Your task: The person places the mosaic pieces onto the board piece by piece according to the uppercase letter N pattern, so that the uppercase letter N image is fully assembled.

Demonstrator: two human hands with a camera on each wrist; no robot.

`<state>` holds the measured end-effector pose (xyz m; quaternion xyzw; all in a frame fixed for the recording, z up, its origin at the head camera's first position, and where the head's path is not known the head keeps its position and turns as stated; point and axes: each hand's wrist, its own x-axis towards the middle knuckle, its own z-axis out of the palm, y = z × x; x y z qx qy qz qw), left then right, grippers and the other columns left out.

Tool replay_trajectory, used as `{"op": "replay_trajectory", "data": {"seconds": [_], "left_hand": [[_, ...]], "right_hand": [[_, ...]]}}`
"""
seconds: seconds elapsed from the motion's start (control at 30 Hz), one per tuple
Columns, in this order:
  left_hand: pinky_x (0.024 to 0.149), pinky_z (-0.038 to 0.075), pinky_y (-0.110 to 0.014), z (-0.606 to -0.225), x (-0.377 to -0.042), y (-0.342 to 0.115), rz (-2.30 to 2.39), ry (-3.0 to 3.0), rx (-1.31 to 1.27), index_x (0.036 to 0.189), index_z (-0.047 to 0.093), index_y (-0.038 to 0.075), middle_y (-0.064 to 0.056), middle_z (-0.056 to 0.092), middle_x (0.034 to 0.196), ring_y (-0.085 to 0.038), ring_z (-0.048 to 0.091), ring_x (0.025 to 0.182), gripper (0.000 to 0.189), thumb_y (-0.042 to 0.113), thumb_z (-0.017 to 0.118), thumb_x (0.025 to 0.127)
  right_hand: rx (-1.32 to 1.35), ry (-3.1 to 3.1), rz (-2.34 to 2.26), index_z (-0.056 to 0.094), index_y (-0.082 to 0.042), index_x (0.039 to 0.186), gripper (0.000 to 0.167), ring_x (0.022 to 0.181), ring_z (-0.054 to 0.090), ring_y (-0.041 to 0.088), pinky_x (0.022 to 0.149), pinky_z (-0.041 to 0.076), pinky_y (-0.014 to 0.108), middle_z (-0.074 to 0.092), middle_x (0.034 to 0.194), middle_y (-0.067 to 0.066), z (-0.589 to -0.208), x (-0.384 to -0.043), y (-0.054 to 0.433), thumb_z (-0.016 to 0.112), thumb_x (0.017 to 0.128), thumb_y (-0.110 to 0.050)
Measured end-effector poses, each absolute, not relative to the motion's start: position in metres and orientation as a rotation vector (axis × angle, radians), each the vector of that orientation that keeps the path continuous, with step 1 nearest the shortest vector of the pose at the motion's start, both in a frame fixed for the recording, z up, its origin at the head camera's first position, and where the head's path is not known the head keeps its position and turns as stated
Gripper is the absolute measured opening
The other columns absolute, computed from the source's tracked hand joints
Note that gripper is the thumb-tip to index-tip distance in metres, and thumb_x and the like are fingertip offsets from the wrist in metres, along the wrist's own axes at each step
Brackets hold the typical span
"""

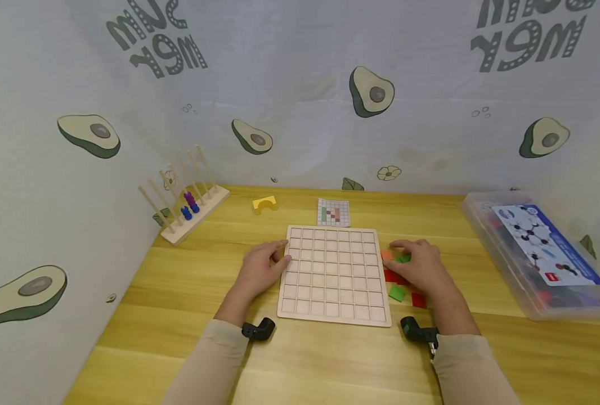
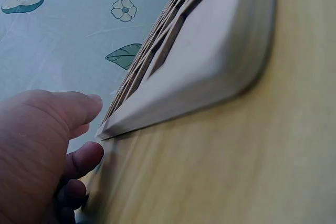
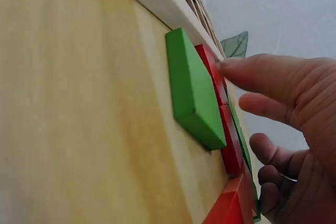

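A pale wooden grid board (image 1: 334,275) lies flat on the table, its square cells bare. At its left edge is my left hand (image 1: 262,269), thumb and index fingertips right at the rim with the fingers loosely bent. My right hand (image 1: 421,267) is over a group of coloured square tiles beside the board's right edge. In the right wrist view its thumb reaches over a red tile (image 3: 211,69), behind a green tile (image 3: 191,90). Several tiles show around this hand: an orange tile (image 1: 387,255), a light green tile (image 1: 397,292) and a dark red tile (image 1: 419,300).
A small pattern card (image 1: 333,212) with coloured squares lies behind the board. Back left stand a pegged wooden rack (image 1: 198,216) with blue and purple pieces and a yellow arch block (image 1: 265,204). A clear plastic box (image 1: 507,281) with a printed label sits at right.
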<state>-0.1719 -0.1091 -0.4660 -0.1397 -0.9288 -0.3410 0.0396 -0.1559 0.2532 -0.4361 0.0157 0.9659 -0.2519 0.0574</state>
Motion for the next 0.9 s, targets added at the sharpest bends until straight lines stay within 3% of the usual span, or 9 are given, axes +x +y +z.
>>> {"op": "replay_trajectory", "data": {"seconds": [0.1, 0.27, 0.9], "left_hand": [[0.092, 0.041, -0.045, -0.4659, -0.1713, -0.1074, -0.996, -2.867, -0.427, 0.136, 0.067, 0.016, 0.005, 0.062, 0.082, -0.021, 0.056, 0.09, 0.04, 0.029, 0.067, 0.099], [0.087, 0.038, -0.043, -0.4676, -0.1697, -0.1072, -0.947, -2.862, -0.424, 0.132, 0.069, 0.017, 0.005, 0.064, 0.084, -0.023, 0.059, 0.095, 0.035, 0.028, 0.066, 0.099], [0.08, 0.034, -0.035, -0.4706, -0.1685, -0.1049, -0.918, -2.841, -0.407, 0.13, 0.071, 0.018, 0.005, 0.065, 0.085, -0.017, 0.051, 0.085, 0.034, 0.03, 0.066, 0.099]], "right_hand": [[0.04, 2.922, -0.769, 0.062, -0.007, 0.137, 0.054, 0.12, 0.034, 0.052, 0.089, 0.042, 0.062, 0.05, 0.132, 0.033, -0.4359, -0.1573, 0.2537, 0.073, 0.093, -0.034], [0.044, 2.91, -0.774, 0.064, -0.007, 0.135, 0.051, 0.117, 0.035, 0.051, 0.086, 0.042, 0.059, 0.049, 0.131, 0.033, -0.4366, -0.1578, 0.2527, 0.072, 0.093, -0.034], [0.085, 2.916, -0.784, 0.065, -0.007, 0.13, 0.04, 0.114, 0.037, 0.047, 0.087, 0.042, 0.056, 0.054, 0.123, 0.028, -0.4376, -0.1556, 0.2525, 0.069, 0.095, -0.028]]}}
